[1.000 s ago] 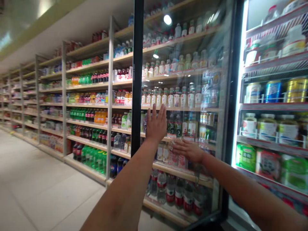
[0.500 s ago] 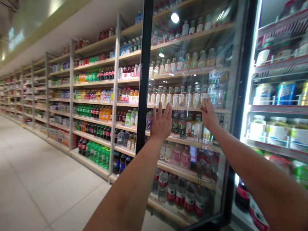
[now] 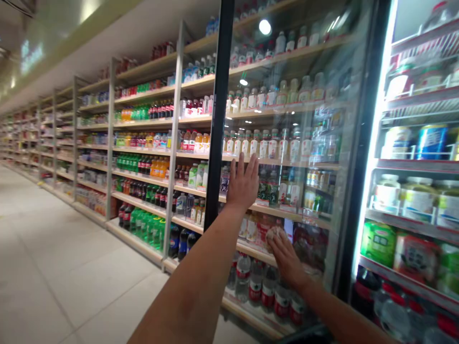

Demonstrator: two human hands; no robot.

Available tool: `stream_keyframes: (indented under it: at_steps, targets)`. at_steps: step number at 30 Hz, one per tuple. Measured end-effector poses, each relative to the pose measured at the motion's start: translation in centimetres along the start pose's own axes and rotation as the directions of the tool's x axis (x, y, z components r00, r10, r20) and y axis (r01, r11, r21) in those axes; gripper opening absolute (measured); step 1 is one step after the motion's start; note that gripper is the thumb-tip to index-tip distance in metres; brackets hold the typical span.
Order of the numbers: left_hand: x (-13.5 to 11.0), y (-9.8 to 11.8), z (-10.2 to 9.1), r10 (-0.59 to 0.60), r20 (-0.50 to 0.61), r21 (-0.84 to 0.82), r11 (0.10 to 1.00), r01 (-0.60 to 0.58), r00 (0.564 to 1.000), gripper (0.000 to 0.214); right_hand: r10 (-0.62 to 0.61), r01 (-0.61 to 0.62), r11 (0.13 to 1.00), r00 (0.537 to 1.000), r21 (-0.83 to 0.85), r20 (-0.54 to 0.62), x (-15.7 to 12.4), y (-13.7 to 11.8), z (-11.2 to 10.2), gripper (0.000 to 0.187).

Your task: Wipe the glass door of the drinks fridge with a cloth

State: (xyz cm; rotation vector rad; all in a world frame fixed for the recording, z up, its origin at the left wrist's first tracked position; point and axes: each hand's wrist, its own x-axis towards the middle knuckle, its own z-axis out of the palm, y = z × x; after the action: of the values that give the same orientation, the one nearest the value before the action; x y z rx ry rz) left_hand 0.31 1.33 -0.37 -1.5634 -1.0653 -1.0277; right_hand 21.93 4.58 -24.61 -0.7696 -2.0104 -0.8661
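Note:
A black-framed glass door (image 3: 322,157) stands swung out in front of me, and shelves of bottles show through its pane. My left hand (image 3: 243,184) is raised to the glass near the door's left edge, its fingers stretched out and holding nothing. Lower and to the right, my right hand (image 3: 289,255) is at the pane with a crumpled, pale cloth (image 3: 274,238) under its fingertips. Part of the cloth is covered by the fingers. A bright, blurry patch shows in the glass just above the right hand.
To the right is a lit cooler with cans and bottles on wire shelves (image 3: 412,165). Long wooden drink shelves (image 3: 141,153) run away to the left, holding soda bottles (image 3: 147,224). A pale tiled floor (image 3: 82,282) lies at the lower left.
My right hand has moved down and to the left across the glass with the cloth, from the middle shelf level to a lower one. My left hand has stayed nearly in place.

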Motion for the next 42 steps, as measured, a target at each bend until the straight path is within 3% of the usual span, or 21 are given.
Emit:
stream_keyframes:
  at_steps: [5,10,12,16,18,20,22,23,24,25,27,32,36,39,42]
  targets:
    - [0.0,0.0,0.0,-0.007,0.011,0.004,1.0,0.007,1.0,0.058,-0.221,0.227,0.974,0.956,-0.01,0.193,3.1,2.2,-2.2,0.071]
    - [0.0,0.1,-0.3,-0.005,0.016,-0.015,1.0,0.005,1.0,0.058,-0.244,0.247,0.969,0.945,0.011,0.217,8.5,2.5,-4.5,0.069]
    - [0.1,0.3,-0.6,-0.007,0.014,-0.025,1.0,0.007,1.0,0.058,-0.227,0.226,0.974,0.959,0.029,0.167,10.1,2.1,-4.8,0.069]
    - [0.0,0.2,-1.2,0.007,-0.015,-0.038,0.999,-0.008,1.0,0.056,-0.136,0.146,0.978,0.988,0.152,-0.072,12.0,0.6,-4.5,0.064]
    - [-0.4,0.0,-1.5,0.083,-0.034,-0.048,0.995,-0.084,0.996,0.055,-0.057,0.094,0.967,0.985,0.235,-0.162,12.4,-0.2,-4.0,0.062]
    - [-1.1,-0.4,-1.6,0.333,-0.017,-0.083,0.939,-0.333,0.943,0.054,0.032,0.033,0.953,0.977,0.3,-0.21,12.5,-0.8,-3.5,0.06]
    - [-1.8,-0.6,-1.6,0.634,0.037,-0.144,0.768,-0.624,0.773,0.052,0.119,-0.037,0.943,0.966,0.332,-0.229,12.3,-0.9,-3.2,0.058]
    - [-2.1,-0.7,-1.5,0.724,0.073,-0.17,0.687,-0.707,0.686,0.051,0.153,-0.068,0.94,0.96,0.334,-0.235,12.1,-0.7,-3.1,0.059]
    - [-2.3,-0.7,-1.5,0.767,0.109,-0.187,0.64,-0.745,0.632,0.051,0.179,-0.093,0.941,0.953,0.326,-0.245,11.8,-0.2,-3.2,0.062]
    - [-2.5,-0.6,-1.4,0.772,0.142,-0.192,0.636,-0.748,0.62,0.051,0.197,-0.113,0.944,0.947,0.311,-0.255,11.5,0.5,-3.2,0.064]
    - [-2.8,-0.4,-1.3,0.734,0.178,-0.183,0.679,-0.711,0.655,0.053,0.249,-0.176,0.949,0.927,0.263,-0.279,10.5,2.4,-3.4,0.066]
    - [-4.4,1.1,-1.0,0.688,0.164,-0.151,0.726,-0.671,0.707,0.048,0.475,-0.472,0.877,0.823,0.089,-0.312,7.8,7.5,-2.8,0.069]
    - [-6.3,2.1,-0.9,0.659,0.18,-0.097,0.751,-0.653,0.73,0.055,0.494,-0.507,0.861,0.819,0.034,-0.292,7.0,8.6,-1.6,0.069]
    - [-6.1,2.3,-0.9,0.746,0.104,-0.008,0.662,-0.75,0.657,0.048,0.471,-0.49,0.871,0.821,0.025,-0.322,6.9,8.3,-1.1,0.068]
    - [-3.0,2.2,-1.2,0.792,0.114,-0.015,0.605,-0.796,0.599,0.044,0.442,-0.471,0.882,0.823,0.006,-0.355,6.6,8.2,-0.9,0.068]
